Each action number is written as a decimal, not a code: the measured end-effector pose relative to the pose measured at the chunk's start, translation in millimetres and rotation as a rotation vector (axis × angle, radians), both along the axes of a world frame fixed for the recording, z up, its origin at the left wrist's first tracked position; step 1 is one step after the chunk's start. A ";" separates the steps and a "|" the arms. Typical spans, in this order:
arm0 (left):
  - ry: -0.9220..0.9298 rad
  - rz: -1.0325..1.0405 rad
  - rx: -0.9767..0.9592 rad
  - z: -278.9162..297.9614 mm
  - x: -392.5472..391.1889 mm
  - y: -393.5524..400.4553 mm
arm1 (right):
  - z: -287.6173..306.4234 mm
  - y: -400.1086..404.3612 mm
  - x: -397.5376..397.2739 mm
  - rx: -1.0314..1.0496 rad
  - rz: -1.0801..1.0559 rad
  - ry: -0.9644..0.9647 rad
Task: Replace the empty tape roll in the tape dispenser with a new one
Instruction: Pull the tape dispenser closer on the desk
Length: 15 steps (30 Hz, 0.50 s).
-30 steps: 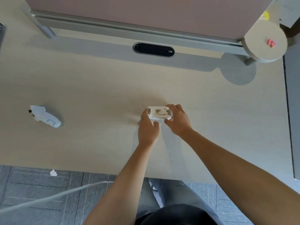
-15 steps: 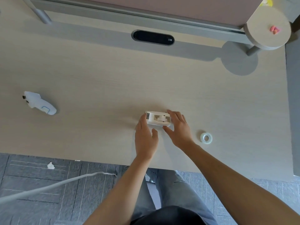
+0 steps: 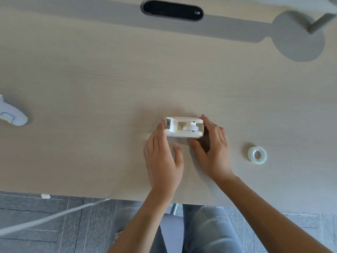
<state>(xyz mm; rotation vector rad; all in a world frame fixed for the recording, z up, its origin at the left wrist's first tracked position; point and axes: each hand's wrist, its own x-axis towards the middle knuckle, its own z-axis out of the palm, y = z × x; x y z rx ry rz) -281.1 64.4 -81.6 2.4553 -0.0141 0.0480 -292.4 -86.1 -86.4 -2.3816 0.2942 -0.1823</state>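
The white tape dispenser (image 3: 184,129) stands on the light wooden desk (image 3: 91,79), its cutter end to the left. A small white empty core sits in its open well. My right hand (image 3: 213,152) wraps around the dispenser's right end, fingers behind it and thumb at its front. My left hand (image 3: 164,157) lies flat with its fingertips against the cutter end and its thumb off the dispenser. The new clear tape roll (image 3: 257,155) lies flat on the desk, to the right of my right hand and apart from it.
A white handheld controller (image 3: 11,115) lies at the desk's left edge. A black oval cable slot (image 3: 173,10) is at the back. The desk's front edge runs just below my wrists; a white cable (image 3: 54,218) crosses the grey floor.
The dispenser has stayed on the desk between my hands. My left thumb has come off it and the hand has flattened. The view has tilted down, which brought the new roll into sight.
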 end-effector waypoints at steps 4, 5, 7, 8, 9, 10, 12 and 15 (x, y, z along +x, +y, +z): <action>-0.047 0.003 0.005 -8.1 -5.6 0.4 | -1.0 4.7 -3.2 0.014 -0.022 -0.027; -0.057 -0.002 -0.005 -11.4 -6.3 1.1 | -2.3 5.5 -4.5 0.020 -0.025 -0.024; -0.072 -0.008 -0.024 -16.0 -7.2 1.4 | -5.4 6.4 -6.4 0.023 -0.029 -0.030; -0.075 -0.013 -0.028 -17.8 -7.8 1.6 | -7.2 6.0 -7.1 0.020 -0.025 -0.041; -0.080 -0.020 -0.024 -19.5 -8.6 2.1 | -9.3 5.2 -7.9 0.010 -0.014 -0.056; -0.088 -0.028 -0.014 -21.2 -8.8 2.7 | -11.8 3.6 -8.2 -0.005 0.001 -0.069; -0.111 -0.036 0.002 -25.6 -9.7 3.4 | -18.1 -0.1 -9.5 -0.040 0.033 -0.085; -0.133 -0.044 -0.030 -29.1 -14.8 4.1 | -25.5 -3.5 -9.2 -0.081 0.065 -0.121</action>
